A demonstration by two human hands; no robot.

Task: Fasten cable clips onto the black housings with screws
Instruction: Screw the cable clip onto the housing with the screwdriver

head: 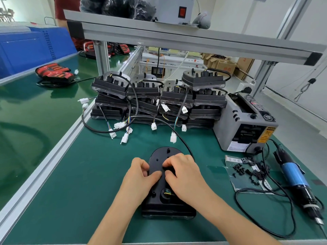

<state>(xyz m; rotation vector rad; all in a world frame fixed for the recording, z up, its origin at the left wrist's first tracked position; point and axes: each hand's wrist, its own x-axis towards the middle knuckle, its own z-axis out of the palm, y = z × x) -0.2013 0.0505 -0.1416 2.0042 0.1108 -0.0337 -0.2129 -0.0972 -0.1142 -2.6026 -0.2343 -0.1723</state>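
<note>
Left hand (141, 174) grips the black housing (160, 154); right hand (183, 174) curls over its middle, pinch hidden, cannot tell; at 3 o'clock, clips (255, 174) and screws (238, 168) lie on a plastic sheet (236, 183)

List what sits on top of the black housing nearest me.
The left hand grips the black housing; the right hand lays curled fingers on its middle. Whatever lies beneath them is hidden.
</note>
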